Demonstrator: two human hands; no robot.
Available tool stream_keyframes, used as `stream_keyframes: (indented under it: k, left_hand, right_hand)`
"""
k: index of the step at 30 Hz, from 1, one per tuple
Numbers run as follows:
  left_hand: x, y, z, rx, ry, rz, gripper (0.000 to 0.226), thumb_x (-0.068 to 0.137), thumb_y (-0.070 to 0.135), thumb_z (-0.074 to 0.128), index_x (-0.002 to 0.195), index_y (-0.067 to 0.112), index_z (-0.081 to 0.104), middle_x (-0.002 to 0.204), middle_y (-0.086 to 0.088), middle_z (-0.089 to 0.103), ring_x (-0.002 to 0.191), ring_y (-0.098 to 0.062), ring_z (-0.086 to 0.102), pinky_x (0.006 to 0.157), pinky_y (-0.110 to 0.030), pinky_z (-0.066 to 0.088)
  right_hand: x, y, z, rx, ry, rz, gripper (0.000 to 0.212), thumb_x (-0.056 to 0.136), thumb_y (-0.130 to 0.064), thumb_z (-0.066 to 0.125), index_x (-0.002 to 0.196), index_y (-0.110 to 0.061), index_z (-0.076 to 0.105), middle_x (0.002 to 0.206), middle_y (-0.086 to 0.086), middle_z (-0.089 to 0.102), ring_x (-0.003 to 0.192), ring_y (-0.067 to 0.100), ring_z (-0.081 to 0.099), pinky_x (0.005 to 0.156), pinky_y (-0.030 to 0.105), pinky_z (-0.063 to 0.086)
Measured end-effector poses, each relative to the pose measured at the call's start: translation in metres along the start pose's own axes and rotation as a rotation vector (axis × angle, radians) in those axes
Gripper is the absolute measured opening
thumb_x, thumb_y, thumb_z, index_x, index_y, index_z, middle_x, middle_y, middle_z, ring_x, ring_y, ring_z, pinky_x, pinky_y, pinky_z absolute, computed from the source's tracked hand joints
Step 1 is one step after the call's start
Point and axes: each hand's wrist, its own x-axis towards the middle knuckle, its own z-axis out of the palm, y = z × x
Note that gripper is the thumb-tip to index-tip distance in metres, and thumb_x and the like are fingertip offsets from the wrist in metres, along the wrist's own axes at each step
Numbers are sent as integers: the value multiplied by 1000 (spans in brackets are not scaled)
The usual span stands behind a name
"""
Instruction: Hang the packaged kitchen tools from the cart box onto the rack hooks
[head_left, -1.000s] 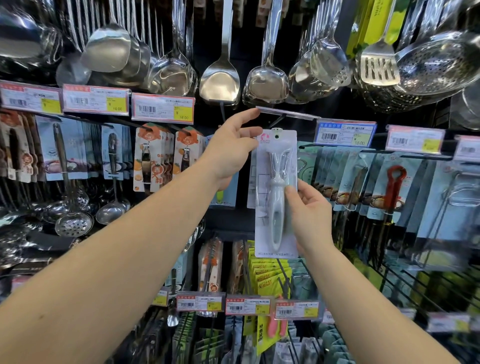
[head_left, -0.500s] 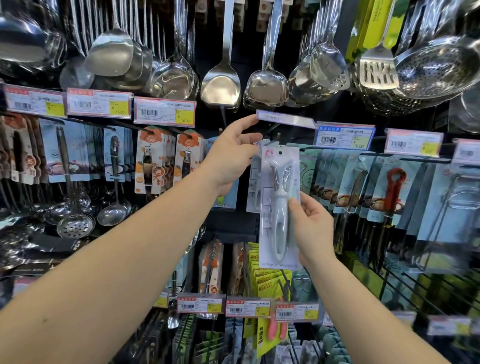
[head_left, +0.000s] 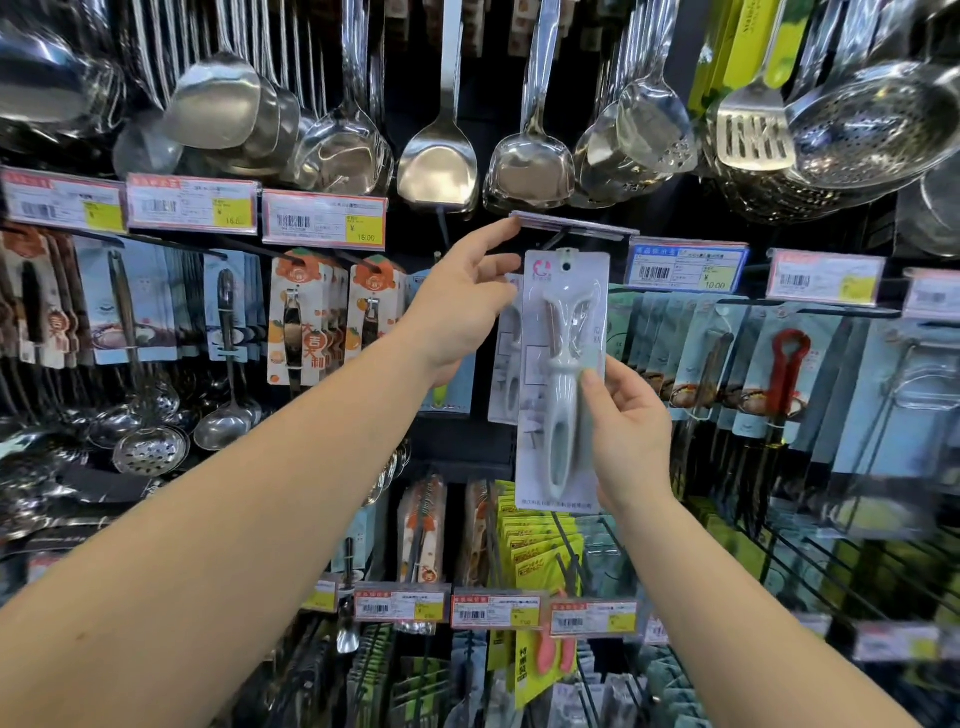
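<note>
Head view shows my right hand (head_left: 631, 415) with its grip pinching the peeler pack (head_left: 563, 374) at its right edge — thumb on the front, fingers behind. The pack stands upright in front of the rack, and its top hole sits just under the hook (head_left: 553, 240). My left hand (head_left: 462, 306) reaches up with loose, straight fingers; it grasps nothing, and one fingertip touches the flipped-up price tag (head_left: 571, 226) above the hook. Another pale peeler pack (head_left: 508, 358) hangs behind the one I hold. Shiny steel spatulas (head_left: 439, 166) hang in the row above — a blue price label (head_left: 685, 267) sits just right of the hook.
</note>
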Motion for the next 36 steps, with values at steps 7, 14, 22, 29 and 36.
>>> stream_keyframes:
  k: [7,14,22,29,36]
  left_hand:
    - [1,2,3,-29,5,6,63,96,-7,47,149,26,39,108,11,55,87,-2,54,86,-21,43]
    - [2,0,1,-21,33,10,64,96,-6,47,148,30,41,119,2,53,98,-7,51,93,-29,40]
    - [-19,-32,7,103,53,-136,53,97,-11,38,141,17,49,110,13,56,92,4,53,59,-2,42]
    - [-44,-93,17,263,-5,-295,42,99,9,52,140,15,51,140,-4,55,116,-15,52,94,-25,39]
    - [-64,-107,95,552,-285,-107,41,93,25,60,134,20,58,137,-7,56,127,-28,52,107,-39,42]
  right_hand:
    - [15,-1,7,-48,8,41,22,96,-14,58,106,-30,70,82,-10,70,79,7,60,77,22,51]
    - [23,6,12,-86,10,120,21,94,-13,58,106,-19,74,90,-2,75,80,8,63,77,24,52]
    - [30,22,15,-326,55,305,68,93,-38,60,151,-23,28,156,1,34,141,20,35,110,34,31]
    - [-10,36,0,-394,51,362,46,98,-28,55,141,-16,46,141,5,52,127,19,50,100,28,38]
    - [-49,36,-72,-623,181,415,45,98,-30,54,140,-16,47,138,6,54,126,21,52,105,33,41]
